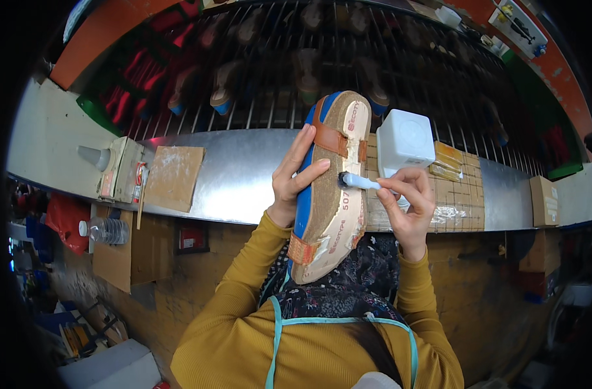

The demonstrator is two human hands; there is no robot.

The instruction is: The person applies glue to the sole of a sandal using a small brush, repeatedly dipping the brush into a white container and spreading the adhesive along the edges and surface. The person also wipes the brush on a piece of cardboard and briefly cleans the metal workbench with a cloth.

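Your left hand is clamped on a shoe upper on its last, held upright above your lap in front of the metal bench. It shows a blue side, a pale tan insole board facing you, brown leather straps across the top and orange lasted edges low down. Your right hand pinches a small white-handled brush, its dark tip touching the insole's edge. A white box stands just behind.

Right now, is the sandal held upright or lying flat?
Upright, slightly tilted: the sandal stands on end in the left hand, sole facing the brush in the right hand.
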